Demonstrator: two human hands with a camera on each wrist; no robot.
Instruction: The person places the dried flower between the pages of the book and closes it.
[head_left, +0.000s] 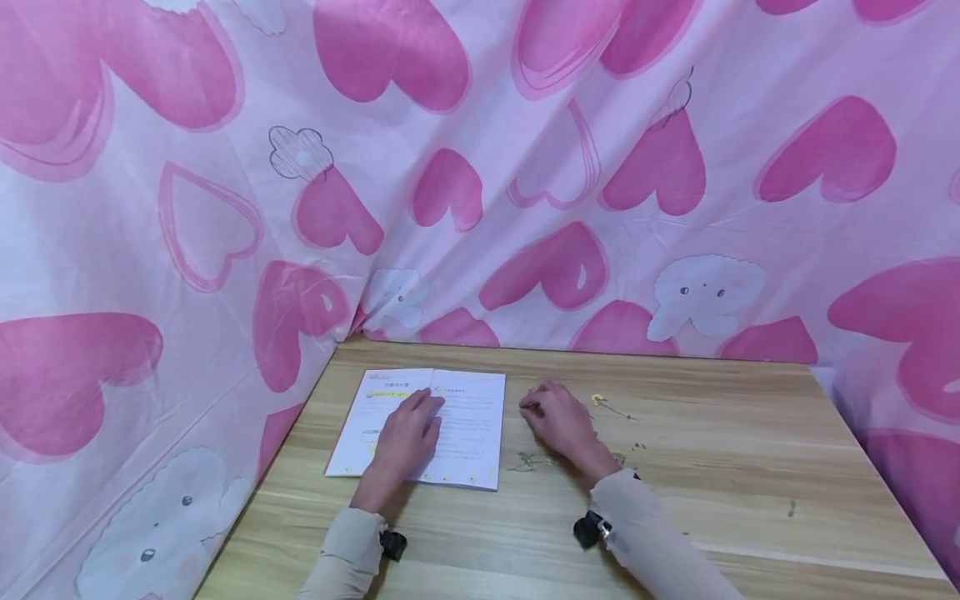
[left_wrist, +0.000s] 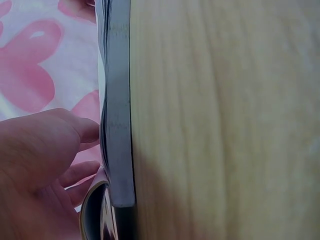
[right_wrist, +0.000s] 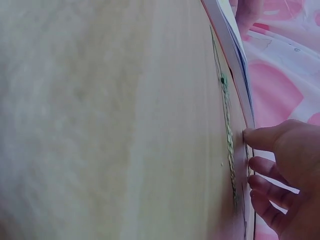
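An open book [head_left: 468,433] with printed text and yellow markings lies on the wooden table. My left hand [head_left: 408,437] rests on its pages near the middle fold; in the left wrist view the fingers [left_wrist: 80,172] lie above the book's edge [left_wrist: 118,100]. To the right of the book, my right hand [head_left: 558,417] has its fingertips lowered to the table, thumb and fingers apart in the right wrist view. Thin dried plant stems [right_wrist: 229,130] lie close to those fingers [right_wrist: 265,187]. Whether the fingertips touch a stem cannot be made out.
A green dried sprig [head_left: 527,460] lies near the book's lower right corner. Beyond my right hand is a yellow dried flower [head_left: 597,400] on a thin stem. Small plant bits dot the table [head_left: 750,467]. A pink heart-patterned curtain [head_left: 525,275] stands behind and at both sides.
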